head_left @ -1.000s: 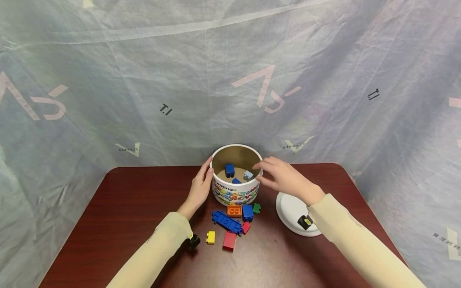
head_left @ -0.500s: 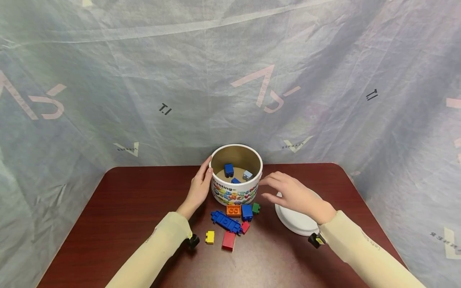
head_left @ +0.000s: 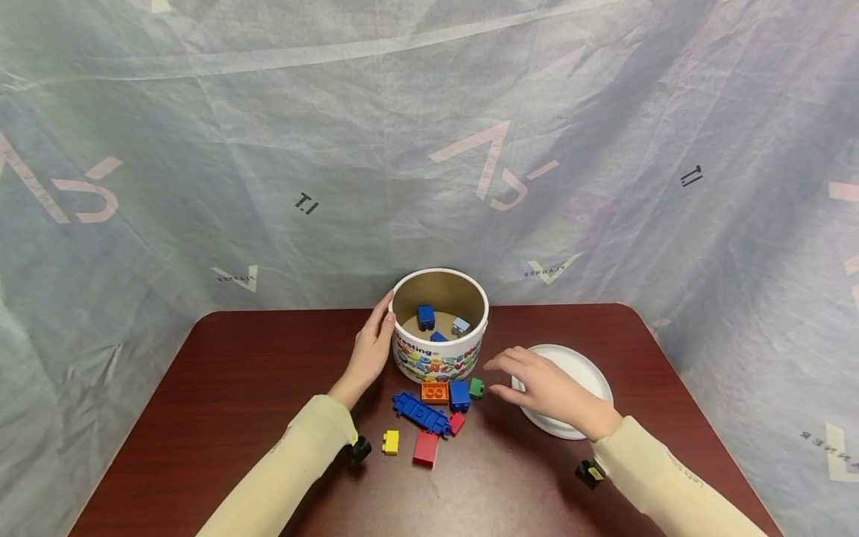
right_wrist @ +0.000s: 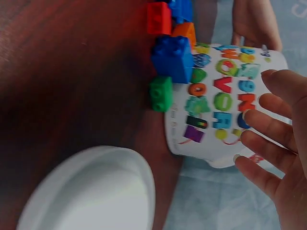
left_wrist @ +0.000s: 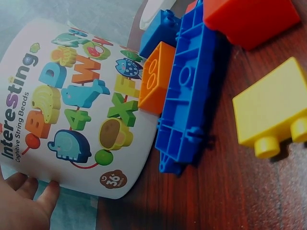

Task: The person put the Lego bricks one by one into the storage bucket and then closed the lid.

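A white round bucket (head_left: 438, 361) with printed letters and pictures stands upright at the back of the table. Inside lie a dark blue brick (head_left: 426, 317), a light blue brick (head_left: 460, 326) and another blue piece (head_left: 438, 337). My left hand (head_left: 365, 354) rests with straight fingers against the bucket's left side. My right hand (head_left: 546, 384) hovers with parted fingers and nothing in it, right of a green brick (head_left: 476, 388). In front of the bucket are an orange brick (head_left: 435, 392), a blue brick (head_left: 459, 396) and a long blue base piece (head_left: 421, 413).
Nearer me lie a small red brick (head_left: 456, 424), a larger red brick (head_left: 426, 449) and a yellow brick (left_wrist: 273, 105). A white lid (right_wrist: 103, 196) sits on the table's right, partly behind my right hand in the head view. Grey cloth (head_left: 335, 149) hangs behind the table.
My right hand has withdrawn from the bucket's right rim and come down toward me, beside the green brick. My left hand and the bricks stay where they were.
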Demonstrator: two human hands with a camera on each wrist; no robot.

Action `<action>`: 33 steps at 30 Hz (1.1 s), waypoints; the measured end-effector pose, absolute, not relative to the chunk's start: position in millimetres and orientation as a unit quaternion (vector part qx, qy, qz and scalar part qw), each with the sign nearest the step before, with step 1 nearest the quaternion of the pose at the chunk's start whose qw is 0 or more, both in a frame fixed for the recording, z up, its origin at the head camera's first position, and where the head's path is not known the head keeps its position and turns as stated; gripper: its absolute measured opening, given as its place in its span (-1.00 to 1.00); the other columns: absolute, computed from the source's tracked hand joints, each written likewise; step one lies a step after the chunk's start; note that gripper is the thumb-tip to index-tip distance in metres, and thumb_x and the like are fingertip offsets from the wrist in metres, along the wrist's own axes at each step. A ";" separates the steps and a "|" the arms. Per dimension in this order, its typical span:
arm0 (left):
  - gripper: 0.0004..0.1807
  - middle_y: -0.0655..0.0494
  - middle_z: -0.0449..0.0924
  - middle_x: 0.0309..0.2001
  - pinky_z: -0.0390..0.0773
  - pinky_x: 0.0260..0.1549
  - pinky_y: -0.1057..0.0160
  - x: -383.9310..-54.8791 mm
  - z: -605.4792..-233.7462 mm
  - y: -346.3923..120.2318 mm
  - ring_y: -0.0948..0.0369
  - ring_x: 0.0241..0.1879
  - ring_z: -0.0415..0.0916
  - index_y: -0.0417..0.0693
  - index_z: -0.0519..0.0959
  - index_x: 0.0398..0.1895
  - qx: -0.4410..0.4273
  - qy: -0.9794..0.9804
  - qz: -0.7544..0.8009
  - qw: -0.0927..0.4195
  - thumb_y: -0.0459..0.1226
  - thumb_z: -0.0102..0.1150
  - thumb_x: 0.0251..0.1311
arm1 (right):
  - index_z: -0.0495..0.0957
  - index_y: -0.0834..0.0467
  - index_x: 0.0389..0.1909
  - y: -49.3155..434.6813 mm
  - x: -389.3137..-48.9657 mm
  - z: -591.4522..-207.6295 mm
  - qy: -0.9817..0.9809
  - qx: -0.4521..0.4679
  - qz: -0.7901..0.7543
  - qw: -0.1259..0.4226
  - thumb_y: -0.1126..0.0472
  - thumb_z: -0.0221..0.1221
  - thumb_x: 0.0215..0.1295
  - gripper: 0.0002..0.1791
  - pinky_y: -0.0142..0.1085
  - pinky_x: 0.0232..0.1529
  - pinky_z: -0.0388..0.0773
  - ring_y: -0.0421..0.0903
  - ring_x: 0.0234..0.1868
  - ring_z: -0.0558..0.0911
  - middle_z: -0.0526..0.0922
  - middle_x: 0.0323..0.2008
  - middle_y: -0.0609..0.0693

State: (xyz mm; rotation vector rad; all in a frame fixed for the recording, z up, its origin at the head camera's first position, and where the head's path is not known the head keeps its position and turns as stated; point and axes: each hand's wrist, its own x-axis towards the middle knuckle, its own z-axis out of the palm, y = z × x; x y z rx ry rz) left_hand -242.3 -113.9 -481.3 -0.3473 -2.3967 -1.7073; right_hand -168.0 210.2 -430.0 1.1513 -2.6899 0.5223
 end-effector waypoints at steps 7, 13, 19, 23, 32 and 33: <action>-0.44 -0.01 0.25 0.58 0.25 0.46 -0.19 -241.2 -481.2 -113.7 -0.04 0.52 0.26 0.20 0.21 0.65 -0.115 -0.804 -0.578 0.085 -0.12 -0.11 0.66 | 0.70 0.14 0.04 208.5 -165.3 -454.0 -0.902 0.376 0.193 0.087 0.15 0.43 0.31 -0.67 -0.11 0.01 0.68 -0.11 -0.03 0.66 0.72 -0.08 -0.05; -0.44 0.02 0.23 0.59 0.25 0.46 -0.18 -240.7 -480.0 -113.9 -0.03 0.53 0.23 0.22 0.21 0.65 -0.112 -0.805 -0.577 0.082 -0.12 -0.12 0.67 | 0.70 0.18 -0.01 203.1 -166.0 -473.7 -0.906 0.362 0.190 0.106 0.14 0.45 0.28 -0.68 -0.11 -0.02 0.68 -0.09 -0.09 0.66 0.72 -0.14 0.00; -0.44 0.03 0.21 0.60 0.24 0.46 -0.19 -240.7 -478.0 -113.9 -0.04 0.55 0.19 0.19 0.21 0.66 -0.115 -0.805 -0.576 0.085 -0.16 -0.13 0.67 | 0.70 0.18 -0.01 198.2 -168.9 -486.9 -0.922 0.325 0.185 0.096 0.14 0.47 0.27 -0.66 -0.11 -0.03 0.70 -0.07 -0.12 0.66 0.71 -0.14 0.03; -0.44 0.06 0.20 0.60 0.24 0.47 -0.17 -241.4 -477.5 -113.5 -0.02 0.56 0.19 0.21 0.21 0.65 -0.116 -0.803 -0.578 0.082 -0.16 -0.13 0.67 | 0.70 0.18 -0.02 195.1 -171.1 -492.5 -0.930 0.303 0.190 0.088 0.13 0.48 0.26 -0.66 -0.10 -0.03 0.70 -0.08 -0.13 0.65 0.71 -0.15 0.01; -0.44 0.05 0.21 0.60 0.25 0.46 -0.19 -242.6 -479.3 -114.1 -0.02 0.55 0.19 0.24 0.21 0.65 -0.110 -0.805 -0.578 0.077 -0.13 -0.10 0.66 | 0.70 0.21 -0.01 188.7 -173.1 -496.0 -0.935 0.291 0.184 0.081 0.10 0.48 0.25 -0.62 -0.07 -0.05 0.70 -0.03 -0.12 0.65 0.71 -0.14 0.05; -0.44 0.05 0.21 0.60 0.25 0.46 -0.19 -242.4 -479.4 -114.2 -0.03 0.55 0.19 0.25 0.21 0.65 -0.110 -0.805 -0.578 0.077 -0.13 -0.10 0.66 | 0.70 0.21 -0.01 188.2 -173.4 -496.7 -0.935 0.292 0.181 0.084 0.10 0.49 0.24 -0.62 -0.07 -0.06 0.70 -0.03 -0.13 0.65 0.71 -0.14 0.04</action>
